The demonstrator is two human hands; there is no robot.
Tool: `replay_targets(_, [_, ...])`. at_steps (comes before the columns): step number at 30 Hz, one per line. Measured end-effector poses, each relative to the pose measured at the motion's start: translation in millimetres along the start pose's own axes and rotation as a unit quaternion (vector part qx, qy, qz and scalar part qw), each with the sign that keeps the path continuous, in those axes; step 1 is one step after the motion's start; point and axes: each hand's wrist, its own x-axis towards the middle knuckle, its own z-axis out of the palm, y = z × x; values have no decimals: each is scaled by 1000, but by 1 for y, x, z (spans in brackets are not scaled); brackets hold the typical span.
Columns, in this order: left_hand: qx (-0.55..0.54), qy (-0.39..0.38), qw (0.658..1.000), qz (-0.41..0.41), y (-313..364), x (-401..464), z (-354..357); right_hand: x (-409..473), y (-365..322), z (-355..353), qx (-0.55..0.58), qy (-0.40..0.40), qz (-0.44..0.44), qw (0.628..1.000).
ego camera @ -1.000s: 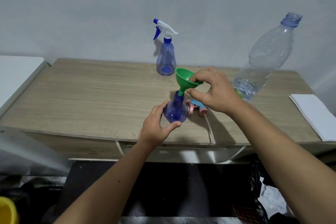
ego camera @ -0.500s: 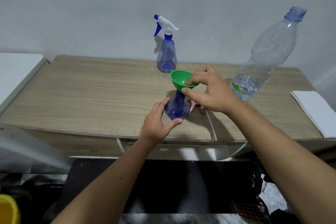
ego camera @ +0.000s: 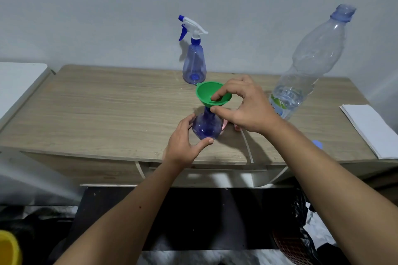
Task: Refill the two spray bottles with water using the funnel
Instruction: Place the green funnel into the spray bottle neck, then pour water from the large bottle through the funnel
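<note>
- The funnel [ego camera: 212,95] sits in the neck of the open spray bottle [ego camera: 206,126] near the front of the desk [ego camera: 103,109], bowl up, its axis about upright and in line with the bottle.
- My right hand [ego camera: 243,106] pinches the funnel's near rim, forefinger inside the bowl, thumb under its outer edge.
- My left hand [ego camera: 183,144] cups the bottle's base from the left, thumb across the front, steadying it.
- The water bottle [ego camera: 305,66] stands uncapped to the right, past my right hand, leaning in this wide view, with water low in it; I judge the right hand nearer for the pour.
- The second spray bottle [ego camera: 194,62] stands behind, trigger head on.
- A pink sprayer head [ego camera: 224,126] peeks out behind the open bottle; its tube [ego camera: 246,145] runs toward the desk's front edge.
</note>
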Motion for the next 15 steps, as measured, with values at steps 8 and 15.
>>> replay_targets(8, [7, 8, 1000, -8, 0, -1, 1, -6, -6, -10, 18, 42, -10, 999])
replay_targets(15, [17, -3, 999, -34, 3, 0, -1, -15, 9, -49, 51, 207, 52, 976])
